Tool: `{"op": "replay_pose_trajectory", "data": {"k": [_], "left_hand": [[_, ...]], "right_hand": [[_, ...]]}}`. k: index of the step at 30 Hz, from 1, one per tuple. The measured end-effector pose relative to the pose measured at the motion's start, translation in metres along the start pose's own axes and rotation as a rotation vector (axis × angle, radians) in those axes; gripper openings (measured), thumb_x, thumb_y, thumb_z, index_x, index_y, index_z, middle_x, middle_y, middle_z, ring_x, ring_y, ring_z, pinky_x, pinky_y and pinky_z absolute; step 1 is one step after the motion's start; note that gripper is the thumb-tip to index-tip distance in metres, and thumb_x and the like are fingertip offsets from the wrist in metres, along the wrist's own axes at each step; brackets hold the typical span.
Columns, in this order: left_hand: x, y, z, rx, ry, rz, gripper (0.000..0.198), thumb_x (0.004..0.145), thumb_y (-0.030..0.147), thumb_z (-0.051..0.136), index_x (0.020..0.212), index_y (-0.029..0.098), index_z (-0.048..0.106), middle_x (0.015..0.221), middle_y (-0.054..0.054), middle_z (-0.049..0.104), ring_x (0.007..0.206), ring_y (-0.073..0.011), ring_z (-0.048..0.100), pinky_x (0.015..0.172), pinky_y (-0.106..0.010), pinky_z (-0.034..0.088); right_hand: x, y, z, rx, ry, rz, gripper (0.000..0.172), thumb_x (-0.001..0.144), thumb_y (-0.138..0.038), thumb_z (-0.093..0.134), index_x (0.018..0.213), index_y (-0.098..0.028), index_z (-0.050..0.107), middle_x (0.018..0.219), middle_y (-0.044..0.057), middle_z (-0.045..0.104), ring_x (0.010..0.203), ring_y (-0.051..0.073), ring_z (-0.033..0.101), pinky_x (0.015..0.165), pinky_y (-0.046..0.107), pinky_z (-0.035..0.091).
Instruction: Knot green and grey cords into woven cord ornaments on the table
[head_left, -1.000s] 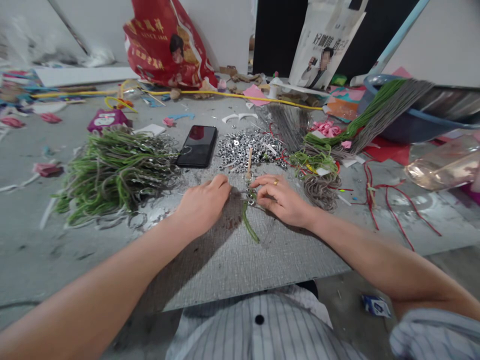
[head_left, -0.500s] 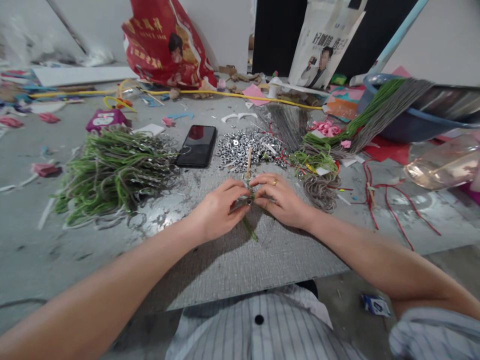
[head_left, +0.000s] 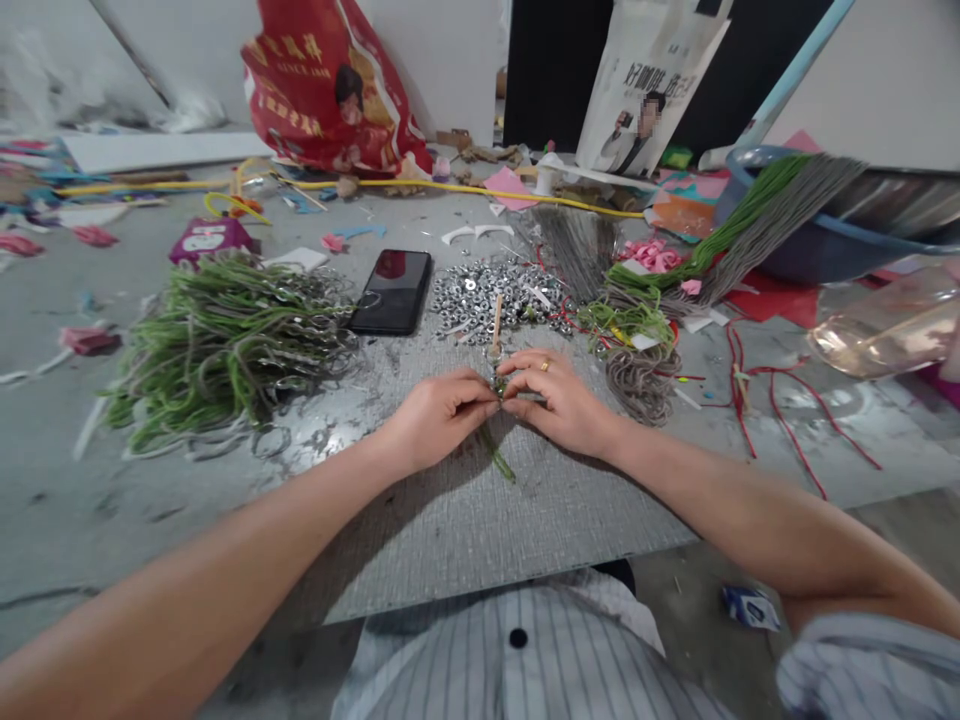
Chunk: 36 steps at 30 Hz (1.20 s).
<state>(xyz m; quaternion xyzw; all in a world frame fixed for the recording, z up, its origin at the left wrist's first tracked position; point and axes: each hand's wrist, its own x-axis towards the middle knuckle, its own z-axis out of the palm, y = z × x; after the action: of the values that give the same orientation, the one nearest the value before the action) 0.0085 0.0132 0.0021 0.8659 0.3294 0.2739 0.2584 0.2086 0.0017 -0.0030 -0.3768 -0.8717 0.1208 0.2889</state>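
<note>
My left hand point(head_left: 442, 418) is closed in a pinch, thumb against forefinger, at the middle of the table. Facing it, my right hand point(head_left: 562, 402), with a ring on one finger, pinches at the same spot, so the fingertips nearly meet. Between them is a green cord point(head_left: 498, 462) whose loose end hangs toward me on the table. Fingers hide the small knot or fitting there. Just beyond the fingertips, a thin wooden stick point(head_left: 497, 320) stands up from the work. Behind it lies a pile of small metal pieces point(head_left: 472, 290), like nuts or rings.
Left lies a heap of green and grey cords with metal rings point(head_left: 232, 350), beside a black phone point(head_left: 394, 292). Right are a grey cord bundle point(head_left: 641, 380), red cords point(head_left: 776, 372), a clear bottle point(head_left: 885, 325) and a blue basin point(head_left: 787, 240). A red bag point(head_left: 322, 90) stands behind.
My left fingers have closed from a wider curl into a pinch and turned slightly inward. The right hand has barely shifted, and the green cord's tail shows more.
</note>
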Motion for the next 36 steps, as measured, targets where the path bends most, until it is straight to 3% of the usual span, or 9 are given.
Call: {"op": "replay_pose_trajectory", "data": {"k": [9, 18, 32, 36], "left_hand": [[-0.0029, 0.0016, 0.0068, 0.151, 0.097, -0.021, 0.02, 0.081, 0.014, 0.048, 0.072, 0.017, 0.065, 0.079, -0.002, 0.065, 0.074, -0.0114, 0.061, 0.069, -0.023, 0.049], [-0.006, -0.0028, 0.0093, 0.38, -0.005, 0.039, 0.028, 0.088, 0.017, 0.039, 0.077, 0.014, 0.064, 0.086, -0.007, 0.063, 0.075, -0.0147, 0.062, 0.07, -0.027, 0.052], [-0.006, 0.0026, 0.0095, 0.494, -0.098, 0.033, 0.021, 0.086, 0.011, 0.04, 0.081, 0.013, 0.06, 0.09, -0.008, 0.061, 0.08, -0.0159, 0.061, 0.074, -0.028, 0.053], [-0.0059, 0.006, 0.0094, 0.57, -0.13, 0.047, 0.019, 0.086, 0.012, 0.042, 0.082, 0.012, 0.061, 0.088, -0.008, 0.06, 0.075, -0.0163, 0.061, 0.068, -0.028, 0.053]], "right_hand": [[0.0013, 0.0001, 0.0054, -0.14, -0.062, 0.064, 0.013, 0.078, -0.029, 0.065, 0.087, -0.019, 0.066, 0.111, 0.008, 0.064, 0.112, 0.026, 0.051, 0.095, 0.046, 0.037], [0.0034, -0.0024, 0.0064, -0.148, -0.083, 0.086, 0.01, 0.08, -0.026, 0.063, 0.084, -0.018, 0.067, 0.111, 0.009, 0.063, 0.113, 0.026, 0.05, 0.096, 0.047, 0.037], [0.0032, -0.0029, 0.0064, -0.151, -0.102, 0.03, 0.012, 0.086, -0.027, 0.056, 0.088, -0.018, 0.064, 0.113, 0.009, 0.063, 0.117, 0.025, 0.047, 0.098, 0.047, 0.033], [0.0036, -0.0031, 0.007, -0.159, -0.094, 0.012, 0.011, 0.084, -0.027, 0.059, 0.087, -0.018, 0.064, 0.112, 0.009, 0.064, 0.115, 0.025, 0.048, 0.097, 0.047, 0.034]]}}
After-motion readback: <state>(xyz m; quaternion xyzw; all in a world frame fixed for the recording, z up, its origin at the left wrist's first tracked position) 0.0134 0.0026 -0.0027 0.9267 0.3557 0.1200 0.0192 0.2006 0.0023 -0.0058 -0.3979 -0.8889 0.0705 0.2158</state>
